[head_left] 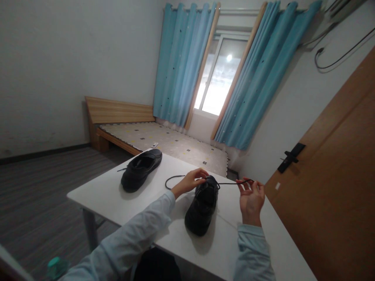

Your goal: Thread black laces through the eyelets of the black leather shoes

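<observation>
A black lace-up shoe (200,208) rests on the white table (172,234), its heel toward me and its toe pointing away. My left hand (192,182) reaches over from the left, with bent fingers gripping the shoe near its lacing; the fingertips are partly hidden. To the right of the shoe, my right hand (251,197) pinches a black shoelace (230,183), which runs taut from the eyelets. Another length of lace (170,179) loops loosely on the table to the left. The second black shoe (141,169) stands farther left, with a lace end sticking out, touched by neither hand.
Beyond the table is a wooden bed (120,111) with a patterned mattress (175,142), on which a small white remote-like object (154,144) lies. A brown door (331,175) is close on the right. Near the lower left is a green-capped item (55,265).
</observation>
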Demonstrator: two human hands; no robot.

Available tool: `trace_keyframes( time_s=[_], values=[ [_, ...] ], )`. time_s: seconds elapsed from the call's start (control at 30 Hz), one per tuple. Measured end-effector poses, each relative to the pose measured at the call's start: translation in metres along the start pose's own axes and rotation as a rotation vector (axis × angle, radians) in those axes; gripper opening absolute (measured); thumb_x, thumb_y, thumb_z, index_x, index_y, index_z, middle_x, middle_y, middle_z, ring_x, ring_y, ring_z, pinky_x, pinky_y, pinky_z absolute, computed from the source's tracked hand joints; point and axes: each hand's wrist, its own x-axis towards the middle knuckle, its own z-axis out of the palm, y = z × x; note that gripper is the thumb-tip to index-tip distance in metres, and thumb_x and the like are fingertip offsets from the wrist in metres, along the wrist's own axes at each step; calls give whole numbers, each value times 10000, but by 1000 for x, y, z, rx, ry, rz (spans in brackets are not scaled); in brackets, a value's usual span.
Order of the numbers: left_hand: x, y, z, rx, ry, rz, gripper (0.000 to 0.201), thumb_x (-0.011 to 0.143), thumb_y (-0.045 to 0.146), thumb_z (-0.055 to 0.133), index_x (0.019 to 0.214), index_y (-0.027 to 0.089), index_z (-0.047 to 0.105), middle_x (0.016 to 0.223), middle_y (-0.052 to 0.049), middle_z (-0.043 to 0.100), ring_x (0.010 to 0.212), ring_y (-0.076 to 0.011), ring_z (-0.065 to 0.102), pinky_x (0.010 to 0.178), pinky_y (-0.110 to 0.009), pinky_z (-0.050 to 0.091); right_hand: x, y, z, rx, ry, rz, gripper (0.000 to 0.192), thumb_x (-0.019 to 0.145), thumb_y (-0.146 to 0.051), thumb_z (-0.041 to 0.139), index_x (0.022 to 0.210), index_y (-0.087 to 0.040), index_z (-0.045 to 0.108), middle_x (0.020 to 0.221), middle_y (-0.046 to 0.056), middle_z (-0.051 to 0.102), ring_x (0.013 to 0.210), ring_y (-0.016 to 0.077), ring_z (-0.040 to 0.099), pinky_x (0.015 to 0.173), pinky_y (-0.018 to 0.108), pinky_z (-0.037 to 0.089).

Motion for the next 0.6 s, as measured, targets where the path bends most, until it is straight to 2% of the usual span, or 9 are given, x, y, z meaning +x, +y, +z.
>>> trace_keyframes(
  time_s=[0.13, 0.27, 0.43, 0.6],
  values=[
    [-6, 10, 3, 120, -106, 16, 354, 750, 331, 649, 1057, 172, 573, 1117, -77, 601, 1063, -187, 544, 958, -326, 393, 8, -10, -10, 36, 89, -34, 119, 781, -296, 543, 793, -245, 436, 631, -74, 614, 551, 109, 597, 683, 384, 527],
    [-7, 15, 4, 195, -203, 12, 476, 728, 335, 671, 1162, 197, 533, 1205, -77, 563, 1116, -203, 513, 973, -323, 376, 15, -17, -21, 40, 165, -66, 78, 784, -261, 508, 766, -245, 434, 578, -80, 561, 514, 98, 549, 614, 326, 518],
    [-4, 12, 1, 299, -246, 156, 364, 770, 297, 621, 1120, 202, 584, 1176, -76, 550, 1127, -201, 490, 1000, -329, 354, 19, -19, -29, 4, 177, -101, 151, 755, -280, 566, 761, -241, 420, 553, -101, 490, 467, 73, 489, 553, 262, 487],
    [-4, 10, 2, 372, -281, 152, 247, 793, 221, 565, 1026, 194, 642, 1168, -79, 533, 1141, -196, 479, 1018, -315, 342, 20, -15, -28, -116, 170, -186, 247, 695, -332, 655, 771, -228, 445, 587, -112, 436, 430, 38, 407, 522, 223, 460]
  ],
)
